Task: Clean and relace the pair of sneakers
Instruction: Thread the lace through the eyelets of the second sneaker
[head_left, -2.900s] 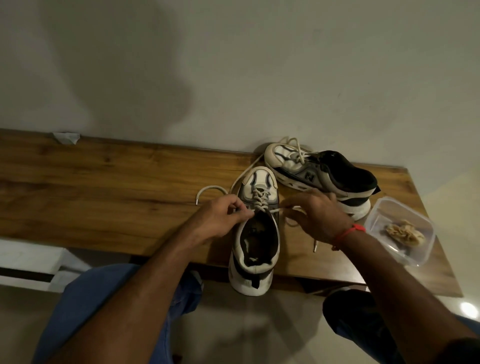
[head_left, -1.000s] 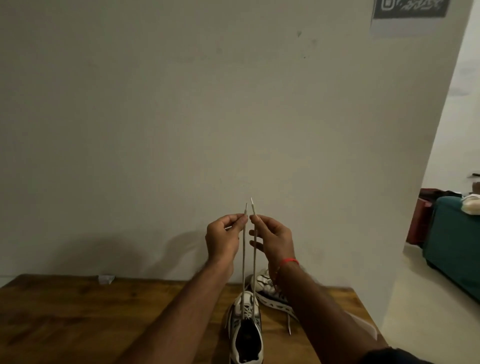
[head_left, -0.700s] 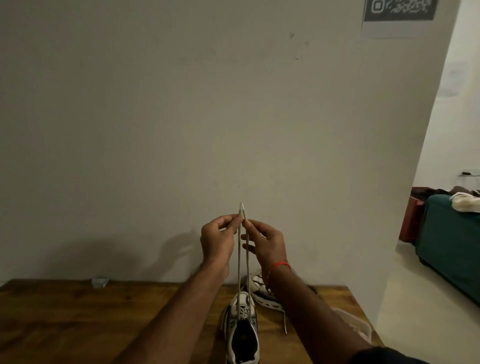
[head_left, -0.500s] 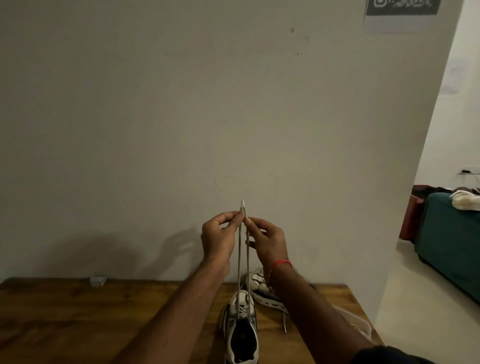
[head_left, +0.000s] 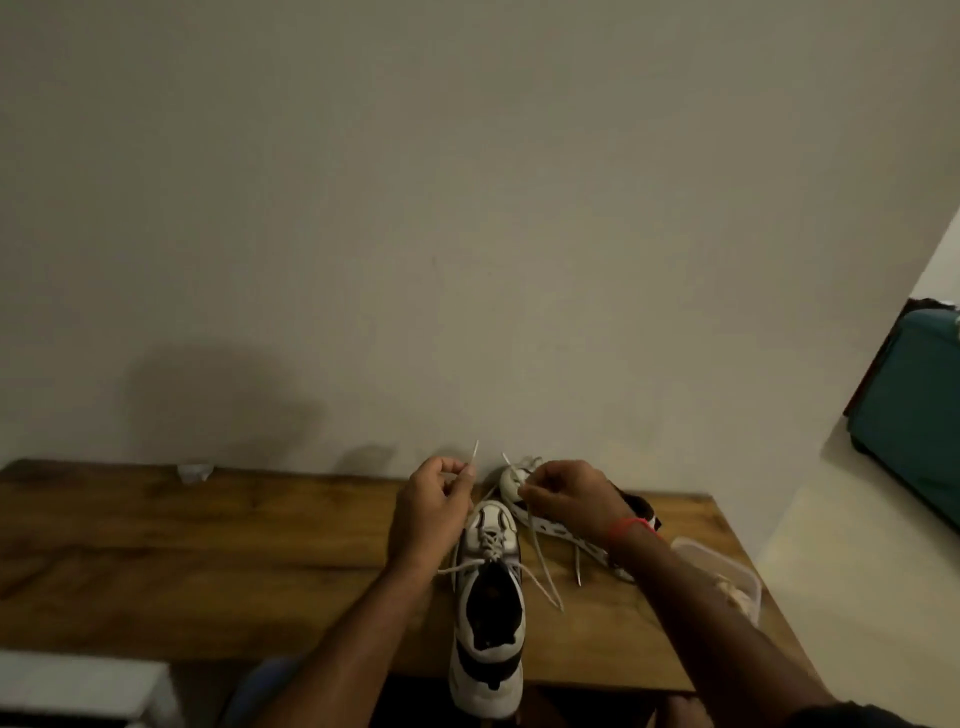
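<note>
The near sneaker (head_left: 488, 597) stands on the wooden surface (head_left: 208, 561), heel overhanging its front edge; the left hand (head_left: 434, 512) and right hand (head_left: 569, 496) each pinch one lace end (head_left: 474, 454) above its toe; the second sneaker (head_left: 550, 519) lies just behind.

Two sneakers: one white-and-black sneaker (head_left: 487, 613) heel toward the viewer, a second sneaker (head_left: 561, 525) behind it and to its right, partly hidden by the right wrist. Two hands: left hand (head_left: 431, 512) and right hand (head_left: 569, 499), each pinching one of the two lace ends (head_left: 475, 451), the other lace end (head_left: 506, 460); one loose lace tip (head_left: 578, 569) on the wood; one red wrist thread (head_left: 628, 526). One wooden table (head_left: 208, 561), one clear plastic container (head_left: 727, 574), one crumpled scrap (head_left: 195, 471) at the wall, one teal furniture piece (head_left: 914, 410).
</note>
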